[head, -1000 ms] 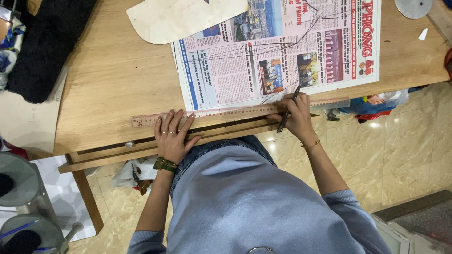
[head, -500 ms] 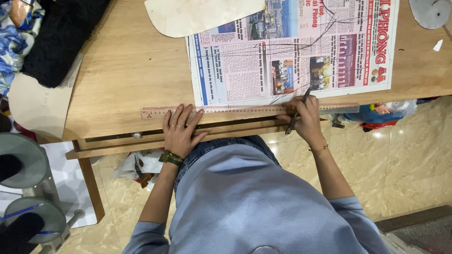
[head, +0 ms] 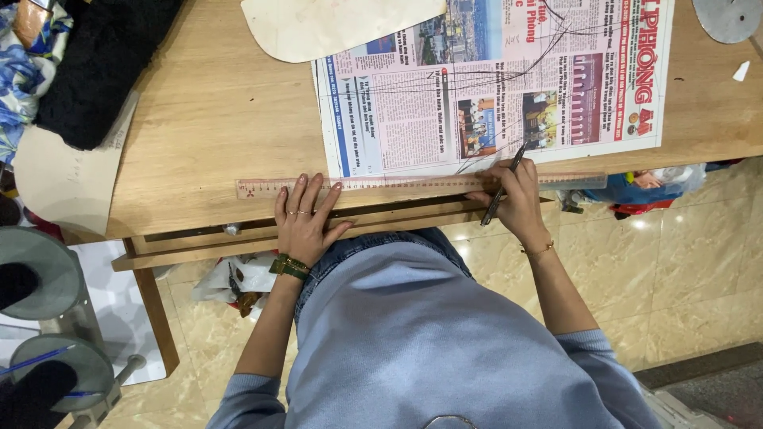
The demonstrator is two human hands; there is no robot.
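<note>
A long clear ruler [head: 397,183] lies along the near edge of a wooden table [head: 214,119], across the bottom of a spread newspaper [head: 493,87] that carries drawn pencil lines. My left hand [head: 304,221] lies flat with fingers spread, pressing the ruler's left part down. My right hand [head: 513,199] grips a dark pencil [head: 503,184], whose tip touches the newspaper just above the ruler.
A cream curved pattern piece [head: 334,24] lies at the table's far edge. Black fuzzy fabric [head: 103,63] and patterned cloth [head: 20,87] hang off the left. Round stools [head: 36,262] stand at the left on the tiled floor. Bags [head: 652,187] sit under the table's right side.
The view has shifted, so the table and newspaper appear further right and lower. Both hands stay on the ruler and pencil, with the pencil tip still at the newspaper's bottom edge.
</note>
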